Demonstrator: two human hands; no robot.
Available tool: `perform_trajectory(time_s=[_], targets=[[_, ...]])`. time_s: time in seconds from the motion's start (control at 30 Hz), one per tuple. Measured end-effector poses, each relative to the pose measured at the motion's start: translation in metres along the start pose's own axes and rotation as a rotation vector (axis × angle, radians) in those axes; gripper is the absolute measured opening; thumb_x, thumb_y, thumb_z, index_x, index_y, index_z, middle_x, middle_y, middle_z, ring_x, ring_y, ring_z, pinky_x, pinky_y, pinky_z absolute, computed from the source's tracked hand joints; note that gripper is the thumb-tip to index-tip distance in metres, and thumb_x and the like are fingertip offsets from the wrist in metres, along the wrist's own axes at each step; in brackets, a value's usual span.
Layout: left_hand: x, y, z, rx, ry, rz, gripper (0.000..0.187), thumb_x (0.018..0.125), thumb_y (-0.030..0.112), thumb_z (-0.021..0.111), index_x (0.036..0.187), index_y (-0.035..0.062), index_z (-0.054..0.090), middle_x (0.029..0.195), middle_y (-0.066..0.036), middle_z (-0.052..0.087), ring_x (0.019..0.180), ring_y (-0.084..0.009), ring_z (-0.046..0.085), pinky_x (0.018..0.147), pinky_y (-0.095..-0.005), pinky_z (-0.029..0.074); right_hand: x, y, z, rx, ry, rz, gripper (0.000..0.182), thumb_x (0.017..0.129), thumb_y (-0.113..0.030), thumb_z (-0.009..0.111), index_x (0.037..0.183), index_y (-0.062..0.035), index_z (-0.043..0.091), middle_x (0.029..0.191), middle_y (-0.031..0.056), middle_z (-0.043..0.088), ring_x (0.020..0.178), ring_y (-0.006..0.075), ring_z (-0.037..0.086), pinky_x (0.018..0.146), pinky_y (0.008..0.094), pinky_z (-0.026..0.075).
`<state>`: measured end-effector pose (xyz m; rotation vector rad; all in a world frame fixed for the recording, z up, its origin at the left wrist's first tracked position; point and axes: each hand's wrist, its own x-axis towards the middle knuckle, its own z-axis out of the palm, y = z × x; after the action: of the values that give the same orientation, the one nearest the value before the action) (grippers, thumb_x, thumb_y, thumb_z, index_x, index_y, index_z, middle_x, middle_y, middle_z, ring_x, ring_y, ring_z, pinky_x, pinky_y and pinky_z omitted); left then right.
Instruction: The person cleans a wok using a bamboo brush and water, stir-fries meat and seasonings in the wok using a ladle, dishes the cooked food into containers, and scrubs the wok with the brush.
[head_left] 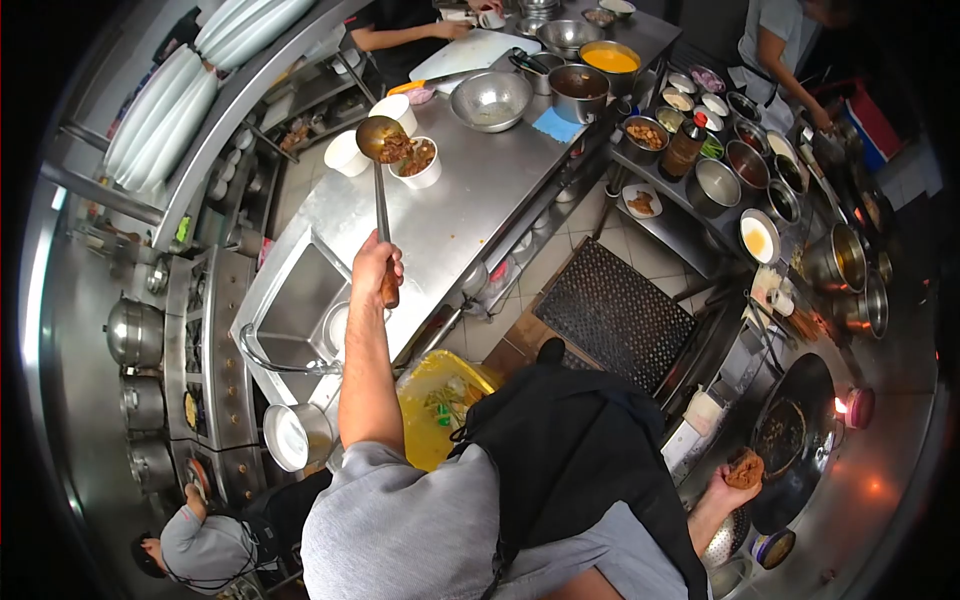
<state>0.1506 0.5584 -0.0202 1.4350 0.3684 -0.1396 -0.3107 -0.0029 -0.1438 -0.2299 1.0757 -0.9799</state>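
My left hand [378, 265] is closed round the wooden handle of a long metal ladle [380, 195]. Brown chunky food [393, 147] lies at the lip of the ladle's bowl, tipped over a white tub [418, 178] that holds similar food. Two more white tubs, one at the left [346, 153] and one behind [394, 112], stand beside it. At the right, my right hand [715, 497] grips a brown bunched thing [744, 468], perhaps a cloth, at the near edge of a dark wok [795, 440]. Whether a handle is inside it is hidden.
A steel counter [470, 210] carries a perforated bowl [491, 100] and pots; a sink [300, 300] adjoins it. Below is a yellow bin [425, 400]. Ingredient bowls and a sauce bottle [684, 150] crowd the right. Flame [841, 406] shows by the wok. Other people work around.
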Motion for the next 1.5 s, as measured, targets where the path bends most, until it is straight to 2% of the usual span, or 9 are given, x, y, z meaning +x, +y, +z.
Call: perform_trajectory(time_s=[0.17, 0.4, 0.9, 0.97, 1.07, 1.23, 1.33, 1.4, 1.5], targets=[[0.001, -0.012, 0.002, 0.452, 0.047, 0.085, 0.078, 0.081, 0.002, 0.052, 0.153, -0.0011, 0.023, 0.07, -0.005, 0.057, 0.046, -0.0147, 0.053, 0.043, -0.0286, 0.044, 0.001, 0.001, 0.0, -0.046, -0.016, -0.006, 0.044, 0.086, -0.048, 0.047, 0.111, -0.0163, 0.065, 0.097, -0.0004, 0.069, 0.067, 0.0154, 0.056, 0.046, 0.0278, 0.035], [-0.014, -0.012, 0.016, 0.888, 0.203, 0.19, 0.073, 0.083, 0.007, 0.054, 0.151, -0.0004, 0.029, 0.074, -0.01, 0.061, 0.051, -0.0186, 0.058, 0.053, -0.0339, 0.051, 0.002, -0.004, -0.001, -0.019, 0.016, -0.018, 0.045, 0.086, -0.05, 0.047, 0.111, -0.0167, 0.065, 0.101, -0.0003, 0.069, 0.065, 0.0158, 0.055, 0.046, 0.0278, 0.035], [-0.038, -0.037, 0.025, 0.607, 0.146, 0.196, 0.075, 0.082, 0.004, 0.051, 0.152, -0.0005, 0.026, 0.068, -0.006, 0.056, 0.047, -0.0156, 0.054, 0.044, -0.0317, 0.045, 0.098, -0.069, -0.061, 0.068, -0.254, 0.063, 0.041, 0.087, -0.044, 0.054, 0.114, -0.0155, 0.065, 0.104, 0.0034, 0.069, 0.057, 0.0131, 0.053, 0.045, 0.0248, 0.038], [-0.081, -0.021, 0.057, 0.487, 0.063, 0.07, 0.075, 0.084, 0.002, 0.048, 0.154, 0.0009, 0.021, 0.066, -0.004, 0.053, 0.042, -0.0129, 0.047, 0.037, -0.0286, 0.038, 0.086, -0.065, -0.038, 0.006, -0.038, -0.077, 0.038, 0.086, -0.04, 0.057, 0.112, -0.0152, 0.066, 0.104, 0.0034, 0.069, 0.056, 0.0129, 0.052, 0.046, 0.0251, 0.039], [-0.121, -0.034, 0.11, 0.267, -0.277, 0.061, 0.043, 0.087, 0.002, 0.046, 0.13, -0.0013, 0.046, 0.067, -0.002, 0.049, 0.042, -0.0105, 0.045, 0.037, -0.0232, 0.036, 0.097, -0.063, -0.035, -0.001, 0.011, -0.148, 0.025, 0.085, -0.039, 0.06, 0.099, -0.019, 0.064, 0.088, -0.0037, 0.065, 0.066, 0.0131, 0.056, 0.047, 0.0284, 0.034], [-0.152, -0.04, 0.247, 0.234, -0.875, 0.095, 0.054, 0.091, 0.003, 0.055, 0.141, -0.0019, 0.038, 0.072, -0.004, 0.052, 0.044, -0.0112, 0.048, 0.042, -0.0228, 0.04, 0.125, -0.048, -0.012, 0.229, 0.069, -0.124, 0.02, 0.087, -0.036, 0.064, 0.1, -0.0209, 0.062, 0.084, -0.0062, 0.066, 0.063, 0.0131, 0.058, 0.045, 0.0281, 0.035], [-0.186, -0.042, 0.343, -0.058, -1.318, -0.162, 0.071, 0.09, 0.006, 0.056, 0.152, 0.0087, 0.021, 0.083, -0.008, 0.052, 0.053, -0.0153, 0.054, 0.042, -0.0284, 0.046, 0.17, -0.035, -0.006, 0.403, 0.034, -0.235, 0.016, 0.087, -0.031, 0.065, 0.093, -0.0168, 0.063, 0.086, -0.0021, 0.067, 0.07, 0.0149, 0.064, 0.045, 0.0297, 0.041], [-0.18, -0.07, 0.397, 0.186, -1.457, -0.298, 0.075, 0.093, 0.007, 0.053, 0.156, 0.0115, 0.013, 0.083, -0.007, 0.05, 0.05, -0.0137, 0.05, 0.041, -0.0273, 0.044, 0.161, -0.027, 0.019, 0.463, 0.142, -0.292, 0.018, 0.088, -0.031, 0.062, 0.094, -0.0137, 0.064, 0.087, 0.0014, 0.068, 0.075, 0.0168, 0.067, 0.047, 0.0303, 0.044], [-0.184, -0.112, 0.478, 0.596, -1.535, 0.018, 0.069, 0.095, -0.002, 0.049, 0.156, 0.0068, 0.017, 0.074, -0.002, 0.051, 0.046, -0.0089, 0.044, 0.043, -0.0236, 0.039, 0.163, -0.02, 0.034, 0.382, 0.128, -0.226, 0.025, 0.09, -0.033, 0.059, 0.102, -0.0123, 0.066, 0.092, 0.0025, 0.069, 0.08, 0.0168, 0.067, 0.048, 0.0304, 0.043]])
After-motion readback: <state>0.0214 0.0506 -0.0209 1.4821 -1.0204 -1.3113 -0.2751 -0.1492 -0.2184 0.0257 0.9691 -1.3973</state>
